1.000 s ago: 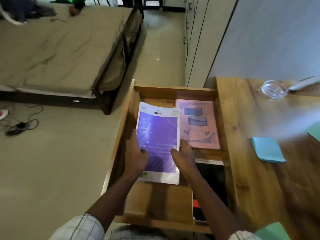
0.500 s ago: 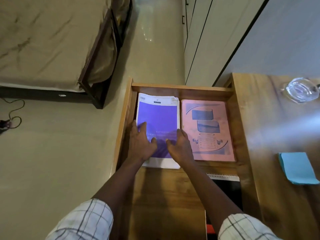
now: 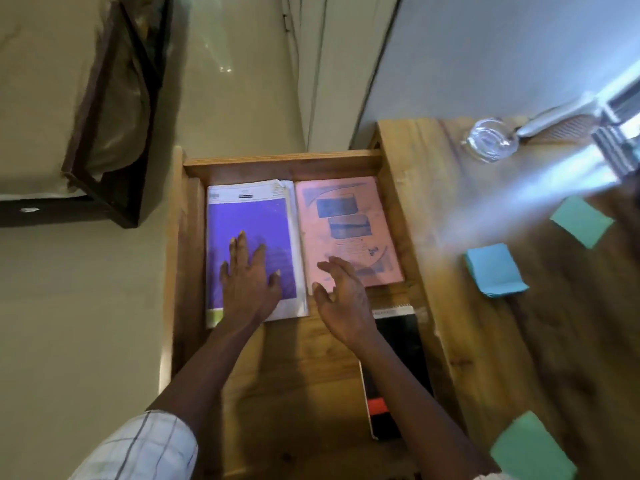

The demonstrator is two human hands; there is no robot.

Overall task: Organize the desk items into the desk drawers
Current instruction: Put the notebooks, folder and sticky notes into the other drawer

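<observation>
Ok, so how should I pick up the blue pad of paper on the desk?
Probably pinch the blue pad across its two long edges, coming straight down from above. It lies flat on the desk with bare wood all round, and its stacked edge gives fingers something to catch.

Glossy beige floor catching a bit of glare up top, bed with a dark frame on the left, pale cupboard doors beside a plain greyish wall.

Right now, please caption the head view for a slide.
Left hand flat on purple book in the drawer; right hand open by the pink booklet.
</observation>
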